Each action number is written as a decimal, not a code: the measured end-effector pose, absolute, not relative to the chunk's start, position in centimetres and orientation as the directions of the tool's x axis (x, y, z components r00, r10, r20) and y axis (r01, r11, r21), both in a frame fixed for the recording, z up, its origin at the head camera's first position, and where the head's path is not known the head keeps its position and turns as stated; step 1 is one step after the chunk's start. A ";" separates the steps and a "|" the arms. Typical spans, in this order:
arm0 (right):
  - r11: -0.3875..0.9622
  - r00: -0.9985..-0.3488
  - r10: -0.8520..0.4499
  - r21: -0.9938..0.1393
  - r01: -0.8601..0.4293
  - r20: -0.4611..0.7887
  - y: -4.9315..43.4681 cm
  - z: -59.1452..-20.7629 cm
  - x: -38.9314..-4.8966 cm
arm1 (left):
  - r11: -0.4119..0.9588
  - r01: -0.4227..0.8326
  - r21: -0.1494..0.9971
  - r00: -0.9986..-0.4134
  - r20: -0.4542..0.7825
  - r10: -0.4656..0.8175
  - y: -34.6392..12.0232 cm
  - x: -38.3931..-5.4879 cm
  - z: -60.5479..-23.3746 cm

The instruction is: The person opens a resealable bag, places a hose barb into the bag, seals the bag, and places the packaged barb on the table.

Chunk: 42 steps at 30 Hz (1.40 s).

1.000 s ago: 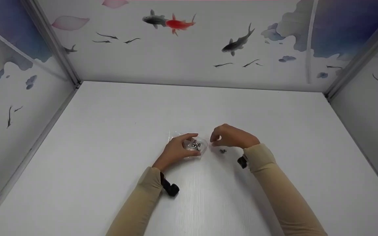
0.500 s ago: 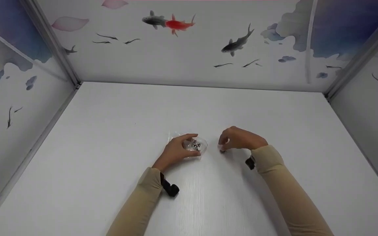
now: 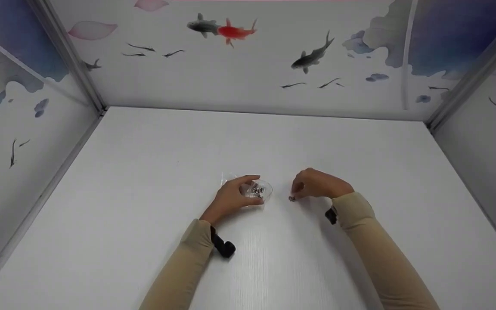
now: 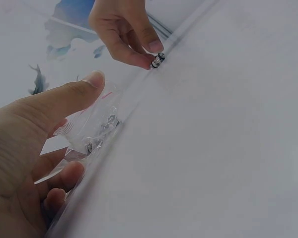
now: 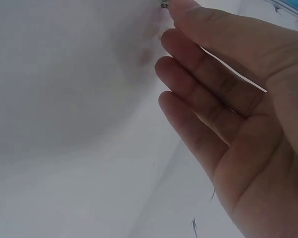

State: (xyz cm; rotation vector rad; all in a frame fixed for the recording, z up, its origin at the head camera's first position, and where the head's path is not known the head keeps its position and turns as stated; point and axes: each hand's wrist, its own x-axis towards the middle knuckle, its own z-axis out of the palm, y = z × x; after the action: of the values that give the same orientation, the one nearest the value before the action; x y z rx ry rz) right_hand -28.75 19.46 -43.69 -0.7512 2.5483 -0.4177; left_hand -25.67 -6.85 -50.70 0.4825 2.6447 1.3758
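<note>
My left hand (image 3: 230, 196) curls its thumb and fingers round a clear plastic bag (image 4: 84, 131), which has a red line on it. Several small shiny metal pieces (image 3: 258, 192) lie inside the bag, seen through the plastic in the head view. To the right of the bag, my right hand (image 3: 319, 183) pinches at a small cluster of dark and silvery metal pieces (image 4: 158, 60) with thumb and index finger, close over the table. In the right wrist view one metal piece (image 5: 164, 4) shows at the thumb tip; the other fingers are loosely bent.
A white table (image 3: 248, 142) spreads under both hands. Printed panels (image 3: 252, 77) with fish stand along its back and sides, with metal posts (image 3: 97, 99) at the corners. A black wrist camera (image 3: 224, 249) sits at the left cuff.
My right hand has moved right, from beside the bag to the metal pieces on the table, its fingertips closing at them. My left hand and the bag have stayed in place.
</note>
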 end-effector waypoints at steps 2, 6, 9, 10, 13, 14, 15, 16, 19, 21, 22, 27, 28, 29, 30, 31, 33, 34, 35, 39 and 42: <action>0.807 -0.752 -0.571 -0.396 -0.438 -0.330 19.5 -43.8 -28.8 | 0.535 0.221 0.815 -0.942 0.037 0.334 -6.8 -25.6 -50.6; 0.810 -0.756 -0.566 -0.390 -0.437 -0.329 19.4 -44.1 -28.9 | 0.539 0.212 0.815 -0.942 0.024 0.335 -6.8 -25.6 -50.5; 0.817 -0.760 -0.557 -0.385 -0.430 -0.334 19.3 -44.3 -28.9 | 0.538 0.212 0.816 -0.941 0.022 0.337 -6.9 -25.5 -50.4; 0.816 -0.760 -0.559 -0.383 -0.432 -0.333 19.3 -44.3 -28.9 | 0.536 0.212 0.817 -0.941 0.022 0.338 -6.9 -25.5 -50.4; 0.812 -0.758 -0.564 -0.386 -0.437 -0.328 19.2 -44.4 -29.0 | 0.530 0.213 0.821 -0.940 0.024 0.340 -6.9 -25.6 -50.4; 0.811 -0.758 -0.565 -0.388 -0.437 -0.327 19.2 -44.4 -29.0 | 0.530 0.211 0.821 -0.940 0.022 0.340 -6.8 -25.6 -50.4; 0.810 -0.757 -0.567 -0.390 -0.438 -0.325 19.2 -44.4 -29.0 | 0.530 0.210 0.821 -0.940 0.022 0.339 -6.9 -25.5 -50.4; 0.808 -0.756 -0.568 -0.393 -0.439 -0.324 19.2 -44.4 -29.0 | 0.529 0.209 0.823 -0.940 0.021 0.340 -6.9 -25.5 -50.5; 0.805 -0.757 -0.570 -0.398 -0.439 -0.319 19.3 -44.5 -29.0 | 0.527 0.209 0.824 -0.941 0.022 0.339 -6.9 -25.5 -50.5; 0.797 -0.754 -0.582 -0.401 -0.452 -0.306 19.2 -44.6 -29.0 | 0.525 0.212 0.824 -0.940 0.026 0.339 -6.9 -25.5 -50.6; 0.792 -0.752 -0.587 -0.403 -0.458 -0.299 19.2 -44.6 -29.0 | 0.524 0.213 0.825 -0.940 0.028 0.339 -6.9 -25.5 -50.6; 0.771 -0.739 -0.615 -0.407 -0.490 -0.276 19.1 -44.7 -29.1 | 0.525 0.212 0.825 -0.941 0.028 0.337 -6.9 -25.5 -50.5; 0.769 -0.737 -0.618 -0.404 -0.495 -0.274 19.0 -44.7 -29.1 | 0.524 0.209 0.825 -0.942 0.026 0.335 -6.9 -25.5 -50.5; 0.770 -0.736 -0.618 -0.401 -0.497 -0.275 19.0 -44.7 -29.1 | 0.524 0.207 0.826 -0.942 0.024 0.334 -6.9 -25.5 -50.5; 0.770 -0.736 -0.619 -0.397 -0.499 -0.275 19.0 -44.7 -29.1 | 0.522 0.204 0.828 -0.943 0.022 0.333 -6.9 -25.5 -50.5; 0.769 -0.734 -0.621 -0.394 -0.504 -0.274 19.0 -44.8 -29.1 | 0.519 0.201 0.831 -0.943 0.021 0.333 -6.9 -25.5 -50.5; 0.775 -0.738 -0.614 -0.387 -0.499 -0.280 19.0 -44.8 -29.2 | 0.511 0.195 0.837 -0.943 0.017 0.331 -6.9 -25.5 -50.5; 0.775 -0.737 -0.615 -0.386 -0.501 -0.279 19.0 -44.8 -29.2 | 0.509 0.194 0.839 -0.943 0.017 0.332 -6.9 -25.5 -50.5; 0.777 -0.738 -0.614 -0.383 -0.500 -0.280 19.0 -44.8 -29.2 | 0.507 0.193 0.840 -0.943 0.017 0.332 -6.9 -25.5 -50.5; 0.779 -0.739 -0.611 -0.379 -0.499 -0.284 18.8 -44.6 -29.2 | 0.503 0.190 0.843 -0.944 0.015 0.331 -6.9 -25.5 -50.5; 0.787 -0.741 -0.603 -0.372 -0.492 -0.296 18.7 -44.5 -29.1 | 0.507 0.188 0.841 -0.944 0.013 0.330 -6.9 -25.5 -50.6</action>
State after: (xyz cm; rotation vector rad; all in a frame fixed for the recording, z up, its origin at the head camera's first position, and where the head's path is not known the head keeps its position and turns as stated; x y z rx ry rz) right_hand -29.12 18.72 -44.53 -0.8270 2.5743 -0.3787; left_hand -25.47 -6.92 -50.62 0.4494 2.5949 1.4206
